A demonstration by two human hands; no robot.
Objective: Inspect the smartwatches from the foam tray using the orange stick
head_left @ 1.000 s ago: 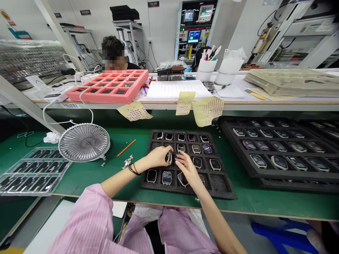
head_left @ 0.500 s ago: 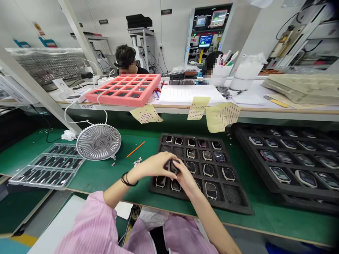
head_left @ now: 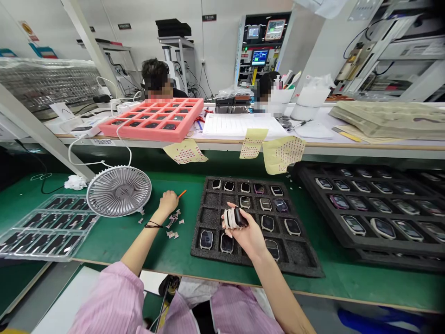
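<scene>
Over the black foam tray [head_left: 304, 260], my right hand [head_left: 248, 234] grips a stack of several watch cases [head_left: 232, 218], pale ones on the left and a black one on the right. More watch cases lie face up in the tray's compartments. My left hand [head_left: 168, 202] is at the orange stick [head_left: 182, 193] on the green mat, its fingers curled down at the stick's lower end; the fingertips are hidden, so a grip is not certain. Small pale pieces [head_left: 172, 227] are scattered just below that hand.
A round grey fan [head_left: 119, 191] and a clear tray of black parts [head_left: 48, 227] are at the left. Stacked foam trays [head_left: 351, 241] of watches stand at the right. On the shelf are a pink tray [head_left: 153, 134] and papers; two people sit beyond.
My left hand has left the watch cases and moved left to the orange stick. My right hand still has the cases, now visible as a stack. The view has shifted slightly.
</scene>
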